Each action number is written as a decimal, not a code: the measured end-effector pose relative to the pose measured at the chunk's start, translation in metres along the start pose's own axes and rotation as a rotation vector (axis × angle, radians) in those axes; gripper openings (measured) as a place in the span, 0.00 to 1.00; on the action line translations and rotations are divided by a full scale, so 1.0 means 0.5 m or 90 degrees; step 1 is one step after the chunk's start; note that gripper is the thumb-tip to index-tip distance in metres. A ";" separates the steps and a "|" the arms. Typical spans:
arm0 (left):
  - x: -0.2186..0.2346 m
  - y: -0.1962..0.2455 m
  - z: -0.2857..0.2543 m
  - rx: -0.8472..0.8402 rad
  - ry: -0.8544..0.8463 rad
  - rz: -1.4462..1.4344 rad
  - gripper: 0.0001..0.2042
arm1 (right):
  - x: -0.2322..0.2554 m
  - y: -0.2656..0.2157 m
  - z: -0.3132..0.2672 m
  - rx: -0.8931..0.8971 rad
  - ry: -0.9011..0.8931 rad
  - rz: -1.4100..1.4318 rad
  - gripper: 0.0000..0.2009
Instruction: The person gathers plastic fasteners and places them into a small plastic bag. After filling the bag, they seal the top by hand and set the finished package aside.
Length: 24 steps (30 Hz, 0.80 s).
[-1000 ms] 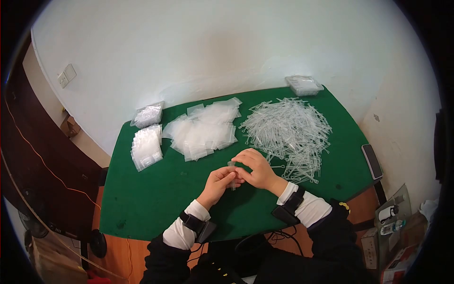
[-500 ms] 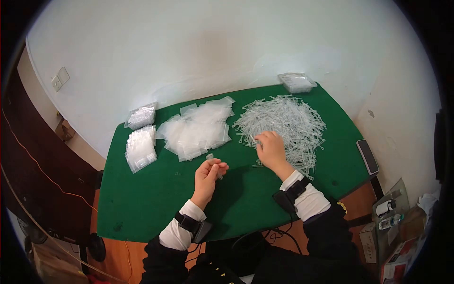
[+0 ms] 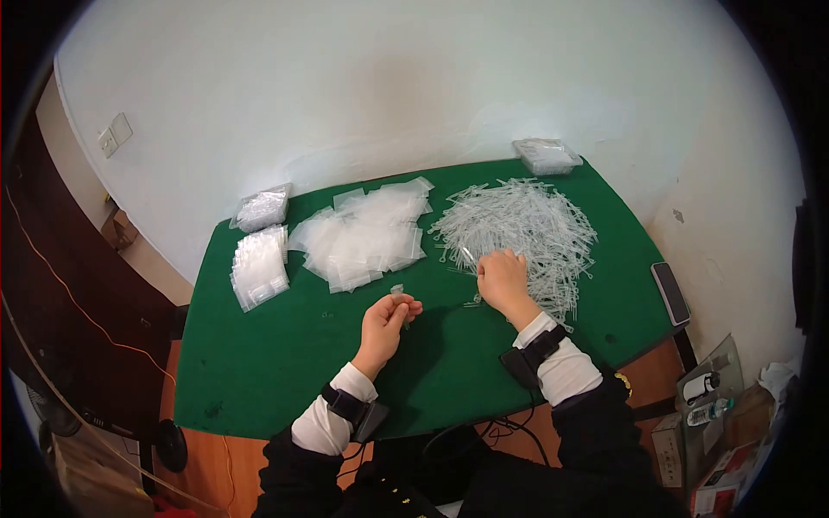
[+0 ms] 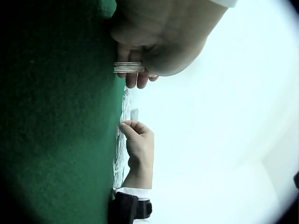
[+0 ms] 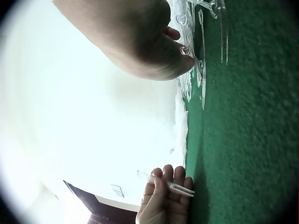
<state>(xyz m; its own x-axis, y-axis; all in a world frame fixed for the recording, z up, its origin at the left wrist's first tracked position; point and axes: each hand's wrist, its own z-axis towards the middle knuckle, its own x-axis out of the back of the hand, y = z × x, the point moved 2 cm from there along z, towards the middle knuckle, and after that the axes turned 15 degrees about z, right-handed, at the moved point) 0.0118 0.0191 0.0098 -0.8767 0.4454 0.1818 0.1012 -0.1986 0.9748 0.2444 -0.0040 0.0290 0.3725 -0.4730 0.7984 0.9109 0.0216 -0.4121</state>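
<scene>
A risk of slippage is noted at the bundle of clear sticks (image 5: pixel 181 189), which is gripped between the thumb and fingers of the left hand (image 3: pixel 381 331): the sticks are thin, their ends project free, and by a slackened thumb they could be fanned out or dropped onto the green table (image 3: pixel 285 371). A second risk is judged to lie at the pile of clear sticks (image 3: pixel 528 216), where looped ends are crossed and overlapped; if one stick is drawn out, neighbours could be snagged and dragged along. The left hand is held above the table, on the near side of the loose plastic bags (image 3: pixel 363 237), with its palm turned toward the other hand and the thumb laid across the bundle. The right hand (image 3: pixel 504 281) is placed at the near left edge of the pile, well apart from the left, with its back uppermost. Its thumb and forefinger tips are brought close together, and a looped end is seen beside the thumb; whether a stick is pinched there cannot be told.
</scene>
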 end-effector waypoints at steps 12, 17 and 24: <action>0.014 0.001 0.002 0.013 0.111 -0.062 0.10 | 0.001 -0.021 -0.001 0.085 0.068 0.110 0.03; 0.017 0.004 0.002 0.001 0.160 -0.066 0.10 | 0.018 -0.036 0.000 0.126 0.087 0.144 0.03; 0.025 0.008 0.000 -0.015 0.207 -0.069 0.10 | 0.015 -0.069 0.000 0.174 -0.064 0.508 0.05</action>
<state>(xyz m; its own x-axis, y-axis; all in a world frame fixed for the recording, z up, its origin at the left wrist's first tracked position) 0.0011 0.0238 0.0160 -0.9862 0.1641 0.0236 -0.0076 -0.1869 0.9824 0.2159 -0.0083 0.0490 0.9238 -0.1458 0.3541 0.3747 0.5342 -0.7577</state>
